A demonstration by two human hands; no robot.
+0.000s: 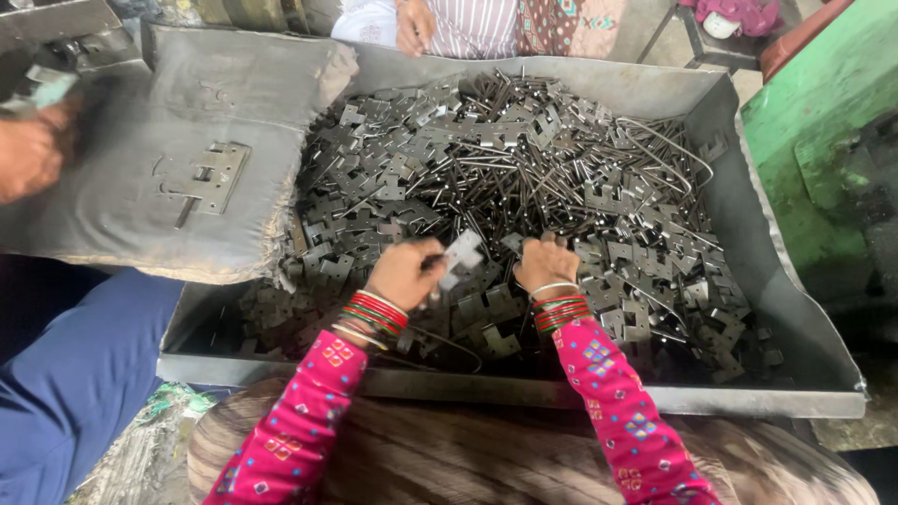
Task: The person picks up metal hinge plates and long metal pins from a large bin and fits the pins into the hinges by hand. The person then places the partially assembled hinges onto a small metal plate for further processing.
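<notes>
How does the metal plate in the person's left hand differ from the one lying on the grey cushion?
The plate in the left hand, the held plate, is lifted and tilted over the tray; the cushion plate lies flat, untouched. The held plate looks bright; the cushion plate dull grey. Both are flat, notched metal pieces.

My left hand (404, 271) closes over a small metal plate (462, 254), and motion blur hides how my fingers grip it; my right hand (547, 264) has its fingertips buried in the pile of metal plates and pins (524, 168), so what they touch cannot be told. At the top edge, a co-worker's hand (414, 26) is cut off above the wrist. At the left edge, another person's hand (33, 150) is blurred and partly out of frame.
</notes>
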